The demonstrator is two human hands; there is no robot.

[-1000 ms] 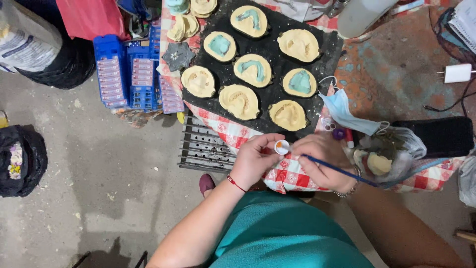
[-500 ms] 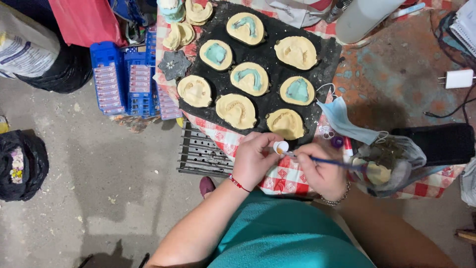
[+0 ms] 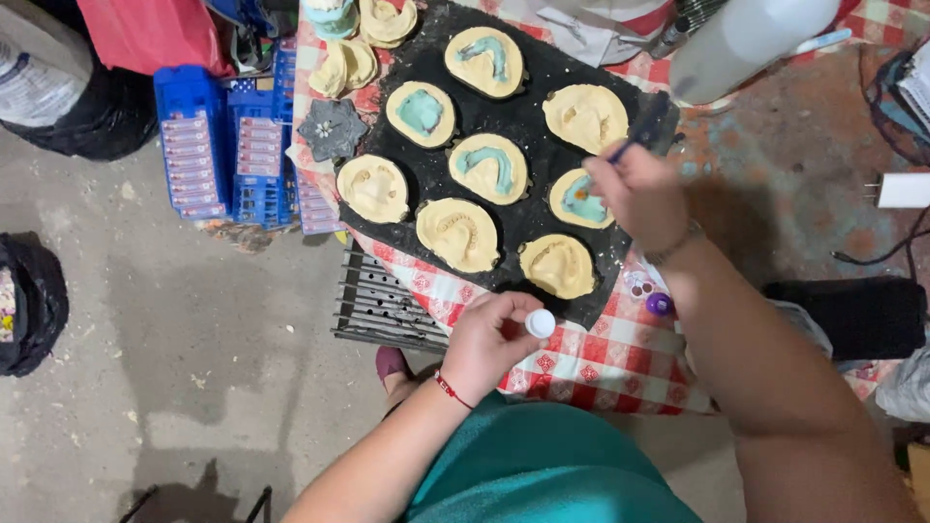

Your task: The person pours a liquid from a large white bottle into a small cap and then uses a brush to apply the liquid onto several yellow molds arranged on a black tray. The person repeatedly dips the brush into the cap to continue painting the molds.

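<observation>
Gripping a thin brush (image 3: 635,145) between closed fingers, the right hand (image 3: 635,194) is hovering over a cream dental cast (image 3: 583,199) with blue-green filling, which is lying at the right side of the black mat (image 3: 426,174). The left hand (image 3: 494,339) is pinching a small white pot (image 3: 540,323) near the mat's front edge, above the red-checked cloth (image 3: 620,363) covering the counter. Seven other casts are lying on the mat, three of them blue-green inside. Blue crates (image 3: 218,145) are standing on the floor to the left.
</observation>
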